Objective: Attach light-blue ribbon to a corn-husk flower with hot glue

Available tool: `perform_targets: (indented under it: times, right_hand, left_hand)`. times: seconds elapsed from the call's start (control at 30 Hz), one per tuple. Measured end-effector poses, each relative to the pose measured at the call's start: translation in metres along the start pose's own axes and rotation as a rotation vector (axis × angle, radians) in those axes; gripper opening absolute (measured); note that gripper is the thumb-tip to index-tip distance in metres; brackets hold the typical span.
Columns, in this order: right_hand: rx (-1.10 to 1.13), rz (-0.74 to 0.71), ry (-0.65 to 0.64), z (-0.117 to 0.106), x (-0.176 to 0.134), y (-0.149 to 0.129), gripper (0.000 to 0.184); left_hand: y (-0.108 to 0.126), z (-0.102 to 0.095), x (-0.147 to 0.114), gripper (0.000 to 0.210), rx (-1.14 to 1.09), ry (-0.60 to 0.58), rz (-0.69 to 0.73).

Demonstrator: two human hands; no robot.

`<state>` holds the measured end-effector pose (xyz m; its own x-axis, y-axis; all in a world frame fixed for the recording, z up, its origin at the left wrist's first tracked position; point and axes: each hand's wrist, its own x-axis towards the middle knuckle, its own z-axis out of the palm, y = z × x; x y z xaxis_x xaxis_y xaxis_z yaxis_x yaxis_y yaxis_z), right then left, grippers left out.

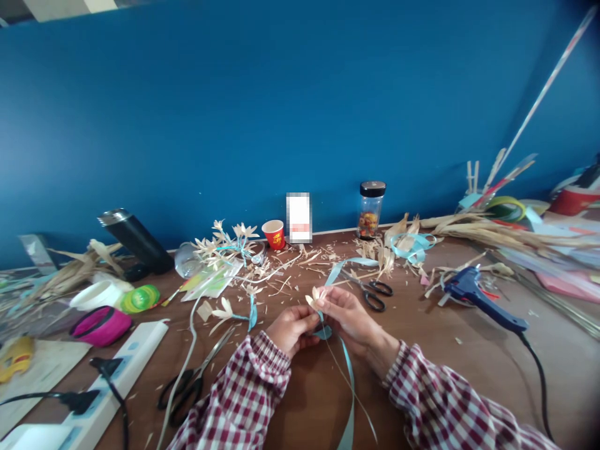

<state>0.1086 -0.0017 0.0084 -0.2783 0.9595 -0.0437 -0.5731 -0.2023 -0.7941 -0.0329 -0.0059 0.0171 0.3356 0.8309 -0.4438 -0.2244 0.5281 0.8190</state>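
Between my two hands is a small cream flower (312, 300) that looks made of dried husk. My right hand (349, 315) is closed in a pinch at the base of its petals. My left hand (294, 328) is closed just below, on the flower's stem and the light blue ribbon (347, 375) around it. A long tail of ribbon hangs down towards me, beside a thin wire stem (349, 381). Left of my hands lie finished-looking flowers with blue-wrapped stems (241, 315). Black-handled scissors (375, 294) rest beyond my right hand.
Larger scissors (201, 369) and a white power strip (126, 369) lie on the left. A blue glue gun (482, 297) with its cord sits on the right. At the back stand a red paper cup (274, 234), a jar (370, 212) and a tilted black bottle (138, 240). Husk scraps litter the table.
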Motion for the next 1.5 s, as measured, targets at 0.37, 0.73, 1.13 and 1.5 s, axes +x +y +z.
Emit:
perform_targets:
  times: [0.37, 0.73, 1.13, 1.5]
  right_hand:
    - [0.001, -0.053, 0.048, 0.002, 0.001, 0.001, 0.032]
    - [-0.106, -0.192, 0.144, -0.005, 0.01, -0.001, 0.033]
    - [-0.333, -0.227, 0.178, -0.003, 0.005, 0.002, 0.036]
    - [-0.414, -0.259, 0.214, -0.006, 0.006, 0.012, 0.031]
  left_hand:
    - [-0.002, 0.003, 0.002, 0.036, 0.046, 0.068, 0.048]
    - [0.001, 0.007, 0.0, 0.026, 0.41, 0.506, 0.601]
    - [-0.003, 0.01, 0.001, 0.024, 0.504, 0.424, 0.461]
    - [-0.006, 0.01, 0.001, 0.032, 0.541, 0.37, 0.45]
